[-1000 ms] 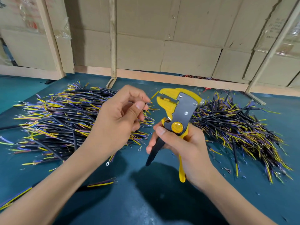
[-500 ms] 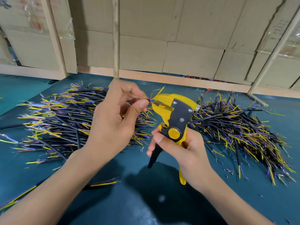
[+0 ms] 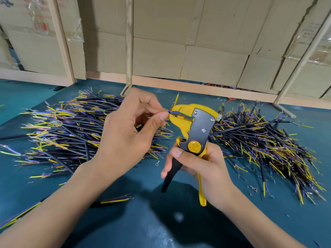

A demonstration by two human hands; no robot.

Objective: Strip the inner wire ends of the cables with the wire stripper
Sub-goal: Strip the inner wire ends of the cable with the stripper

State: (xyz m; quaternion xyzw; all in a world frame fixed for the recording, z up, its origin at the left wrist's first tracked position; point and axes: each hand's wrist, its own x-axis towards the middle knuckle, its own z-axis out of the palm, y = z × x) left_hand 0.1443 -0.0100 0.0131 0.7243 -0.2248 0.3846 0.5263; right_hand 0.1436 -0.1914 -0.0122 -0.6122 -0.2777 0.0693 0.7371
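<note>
1. The left hand [image 3: 125, 133] pinches a short black-sheathed cable with thin blue and yellow inner wires [image 3: 169, 112] between thumb and forefinger, fingers clamped on it right beside the tool's mouth; most of the cable is hidden in the palm.
2. The right hand [image 3: 202, 169] is wrapped round the handles of the yellow-and-grey automatic wire stripper with one black handle [image 3: 197, 127], fingers curled on it, thumb lying across near the round yellow pivot.
3. A blue inner wire end sits at, or just inside, the stripper's jaws, which look a little apart; a yellow wire sticks up past the tool's nose.
4. The cable should handle as light and springy: the sheath fairly stiff, the inner wires thin and easily bent. Holding close to the exposed ends, as now, likely keeps the wire from buckling on entry.
5. The stripper is rigid and needs a firm squeeze low on both handles.
6. On the teal bench [image 3: 161, 221], one heap of cut cables [image 3: 71, 133] lies to the left and another heap [image 3: 268, 145] to the right, well apart.
</note>
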